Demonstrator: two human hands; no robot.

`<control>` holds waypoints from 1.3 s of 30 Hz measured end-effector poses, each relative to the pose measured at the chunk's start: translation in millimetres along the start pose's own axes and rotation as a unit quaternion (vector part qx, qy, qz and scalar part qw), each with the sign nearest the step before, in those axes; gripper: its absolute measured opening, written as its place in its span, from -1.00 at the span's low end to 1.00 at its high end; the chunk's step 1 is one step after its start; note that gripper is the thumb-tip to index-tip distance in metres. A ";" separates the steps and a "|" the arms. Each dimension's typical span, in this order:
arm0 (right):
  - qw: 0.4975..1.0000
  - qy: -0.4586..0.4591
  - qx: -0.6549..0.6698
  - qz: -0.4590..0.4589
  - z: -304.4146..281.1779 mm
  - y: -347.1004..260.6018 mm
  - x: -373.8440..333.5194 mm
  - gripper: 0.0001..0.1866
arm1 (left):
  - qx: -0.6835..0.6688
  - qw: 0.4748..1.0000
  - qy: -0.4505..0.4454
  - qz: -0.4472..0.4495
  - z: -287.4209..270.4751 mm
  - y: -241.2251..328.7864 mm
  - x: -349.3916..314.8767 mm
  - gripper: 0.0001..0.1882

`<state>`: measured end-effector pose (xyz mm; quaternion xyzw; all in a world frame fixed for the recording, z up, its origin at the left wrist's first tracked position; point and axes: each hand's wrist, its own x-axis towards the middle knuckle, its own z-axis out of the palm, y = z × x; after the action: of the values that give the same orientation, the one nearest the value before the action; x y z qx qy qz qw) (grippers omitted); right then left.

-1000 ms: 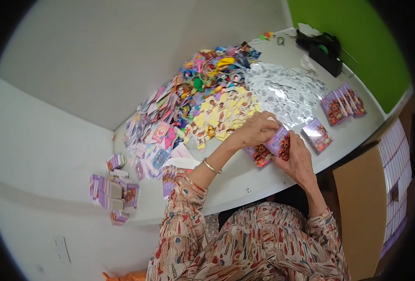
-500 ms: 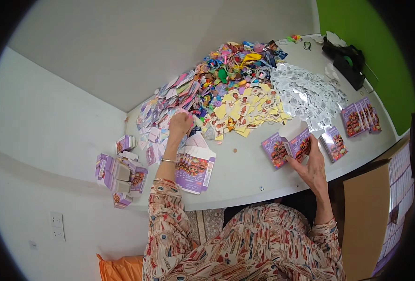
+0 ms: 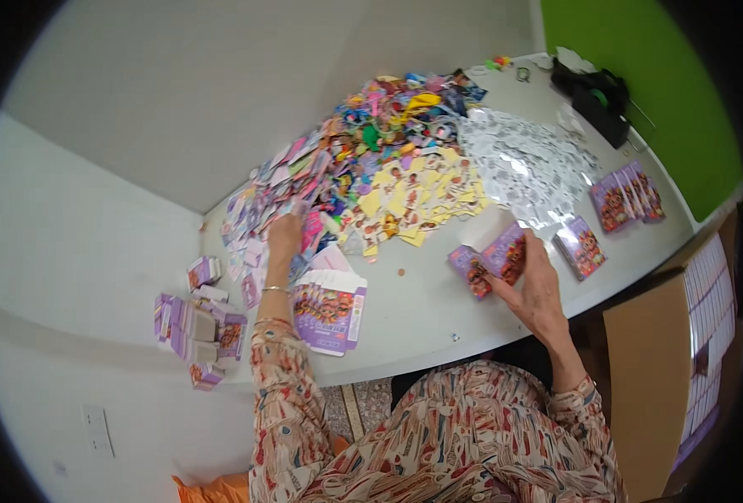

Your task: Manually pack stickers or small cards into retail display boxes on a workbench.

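Observation:
My left hand (image 3: 285,237) is over the near edge of a heap of small pastel cards and packets (image 3: 283,180), beside a bright pink piece (image 3: 311,228). Its fingers are drawn together, and what they grip, if anything, is hidden. Below that wrist lies a fanned stack of flat purple cartons (image 3: 328,312) with white flaps. My right hand (image 3: 537,289) grips a small purple picture box (image 3: 505,254) from its right side, thumb across the front. A second purple box (image 3: 469,272) stands against it on the left, and a white flap rises behind them.
Yellow-edged sticker sheets (image 3: 421,193), silvery white packets (image 3: 526,163) and mixed colourful trinkets (image 3: 396,109) cover the table's back. Purple boxes stand at right (image 3: 627,197) and far left (image 3: 199,331). A black device (image 3: 598,105) sits at the back right; a cardboard carton (image 3: 648,394) is beside the table.
The whole view has shifted, so the table appears further left. My left hand has moved slightly left over the cards. My right hand stays at the purple boxes.

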<state>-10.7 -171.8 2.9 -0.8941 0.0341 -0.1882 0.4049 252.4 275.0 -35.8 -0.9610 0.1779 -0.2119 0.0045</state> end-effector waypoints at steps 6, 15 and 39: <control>1.000 -0.006 -0.026 -0.011 2.9 -0.1 7.6 -0.12 | -0.239 0.965 0.071 -0.076 -62.0 87.4 22.0 -0.81; 0.999 -0.009 -0.032 -0.025 -1.3 -1.5 6.5 -0.10 | -0.382 0.903 -0.068 0.183 -162.0 262.1 25.2 -0.87; 1.000 0.004 0.002 0.000 -3.3 17.4 -5.9 -0.12 | -0.430 0.886 -0.099 0.144 -133.3 323.3 42.2 -0.87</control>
<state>-15.8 -184.5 -9.8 -0.8928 0.0354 -0.1914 0.4062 123.7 -33.4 75.5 -0.8484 0.3868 -0.0159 -0.3611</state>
